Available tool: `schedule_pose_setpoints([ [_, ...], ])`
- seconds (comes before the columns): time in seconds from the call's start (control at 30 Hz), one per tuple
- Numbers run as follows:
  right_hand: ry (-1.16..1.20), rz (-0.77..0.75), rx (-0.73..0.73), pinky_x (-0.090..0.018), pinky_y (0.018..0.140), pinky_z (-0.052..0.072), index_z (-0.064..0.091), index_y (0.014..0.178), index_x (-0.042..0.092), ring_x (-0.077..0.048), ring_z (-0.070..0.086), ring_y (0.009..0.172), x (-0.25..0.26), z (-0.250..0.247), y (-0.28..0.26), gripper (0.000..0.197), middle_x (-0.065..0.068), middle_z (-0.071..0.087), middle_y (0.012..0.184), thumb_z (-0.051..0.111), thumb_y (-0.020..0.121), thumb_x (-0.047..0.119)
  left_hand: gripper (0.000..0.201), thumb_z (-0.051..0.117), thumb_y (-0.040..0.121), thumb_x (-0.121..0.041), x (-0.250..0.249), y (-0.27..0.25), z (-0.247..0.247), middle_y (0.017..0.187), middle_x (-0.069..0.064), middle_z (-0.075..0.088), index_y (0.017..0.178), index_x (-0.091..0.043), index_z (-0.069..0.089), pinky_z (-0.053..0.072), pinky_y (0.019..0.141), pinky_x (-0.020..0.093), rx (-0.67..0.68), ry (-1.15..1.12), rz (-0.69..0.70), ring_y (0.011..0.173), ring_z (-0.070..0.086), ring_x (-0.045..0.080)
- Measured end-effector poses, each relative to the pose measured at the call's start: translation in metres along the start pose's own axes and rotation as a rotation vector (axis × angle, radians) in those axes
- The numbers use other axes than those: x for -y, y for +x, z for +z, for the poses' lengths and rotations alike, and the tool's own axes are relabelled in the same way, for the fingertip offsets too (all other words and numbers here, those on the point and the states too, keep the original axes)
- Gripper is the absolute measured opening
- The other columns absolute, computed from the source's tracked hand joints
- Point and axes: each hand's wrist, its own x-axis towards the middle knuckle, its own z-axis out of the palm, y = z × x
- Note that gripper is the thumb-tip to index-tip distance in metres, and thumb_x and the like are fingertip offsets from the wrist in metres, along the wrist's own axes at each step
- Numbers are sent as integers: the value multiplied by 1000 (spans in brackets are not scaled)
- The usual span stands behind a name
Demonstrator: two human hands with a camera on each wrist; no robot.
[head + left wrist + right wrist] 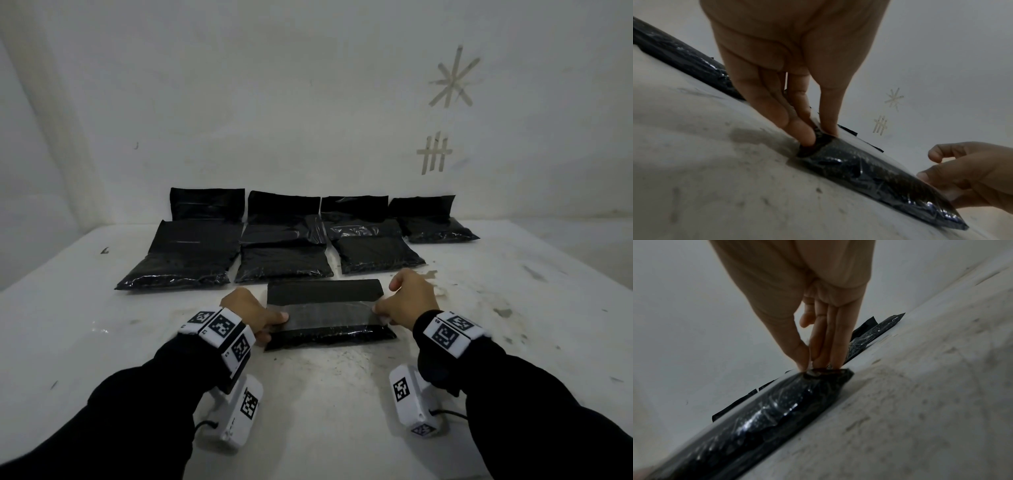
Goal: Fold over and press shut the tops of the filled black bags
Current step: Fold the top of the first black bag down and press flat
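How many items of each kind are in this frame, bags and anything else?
Black bag pinched by left hand and right hand: 1
Other black bags behind it: 7 (they overlap, so this is a best count)
Tape marks on the wall: 2
Total: 10

Your table [342,394] is a white top, pretty scuffed, with grey smudges and dark specks all over. One filled black bag [329,317] lies flat on it right in front of you. Behind that, more black bags [281,253] sit in overlapping rows, the far ones leaning against the wall [274,102].
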Motion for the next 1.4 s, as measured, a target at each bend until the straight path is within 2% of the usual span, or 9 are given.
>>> schedule_pose_setpoints([
  [0.07, -2, 0, 0, -48, 69, 57, 38, 69, 19, -36, 66, 78, 0, 0, 0, 45, -13, 58, 79, 80, 61, 2, 40, 78, 72, -41, 1, 0, -3, 83, 10, 71, 78, -6, 60, 54, 72, 29, -13, 75, 17, 86, 71, 25],
  [0.2, -18, -4, 1, -50, 69, 57, 38, 65, 18, -33, 63, 74, 0, 0, 1, 44, -8, 53, 73, 79, 61, 2, 78, 78, 70, -45, 1, -6, -7, 127, 7, 53, 128, -5, 43, 38, 82, 27, -106, 216, 86, 117, 51, 23],
  [0.33, -34, 9, -3, -50, 70, 57, 38, 63, 16, -29, 58, 70, -1, 0, 1, 43, -6, 51, 72, 78, 63, 1, 39, 76, 75, -39, -8, -11, -6, 103, 3, 54, 94, -16, 52, 40, 76, 25, -119, 378, 201, 94, 53, 18],
  [0.47, -44, 29, -1, -50, 73, 56, 38, 65, 16, -34, 63, 78, -1, -1, 1, 44, -4, 51, 73, 80, 65, 3, 31, 75, 77, -33, -15, -15, -2, 87, -2, 55, 70, -22, 47, 41, 71, 25, -142, 448, 271, 86, 56, 17],
  [0.6, -73, 67, 36, -48, 75, 56, 39, 70, 17, -32, 65, 85, -2, -2, 1, 44, -4, 53, 80, 83, 67, 12, 16, 73, 80, -28, -18, -14, 2, 96, 3, 66, 83, -15, 65, 46, 80, 27, -145, 486, 302, 97, 62, 20],
  [0.8, 16, 149, 96, -40, 56, 57, 37, 73, 15, -30, 69, 71, -8, -6, 2, 45, -20, 68, 89, 82, 70, 8, 23, 72, 81, -29, -13, -7, 5, 92, 9, 72, 90, -7, 73, 52, 86, 32, -124, 432, 280, 92, 66, 21],
  [1.03, -240, 51, 95, -27, 71, 46, 59, 63, 16, -21, 62, 85, -1, -12, -2, 27, -4, 67, 83, 80, 73, 30, 19, 76, 76, -27, -5, -4, 7, 84, 6, 72, 85, -11, 76, 54, 82, 30, -135, 388, 329, 85, 67, 18],
  [1.17, -271, 59, 119, -30, 80, 52, 75, 83, 7, -22, 66, 88, 0, -8, 0, 24, -8, 72, 88, 79, 75, 29, 25, 73, 79, -30, -3, -5, 8, 90, 6, 71, 92, -8, 75, 51, 77, 26, -105, 448, 345, 89, 65, 20],
  [1.4, -334, 59, 136, -30, 80, 53, 74, 91, 5, -24, 66, 89, -2, -1, 3, 29, -11, 72, 92, 74, 80, 31, 31, 67, 84, -30, -1, -8, 11, 104, 14, 65, 97, -2, 68, 43, 74, 25, -42, 524, 337, 98, 61, 26],
])
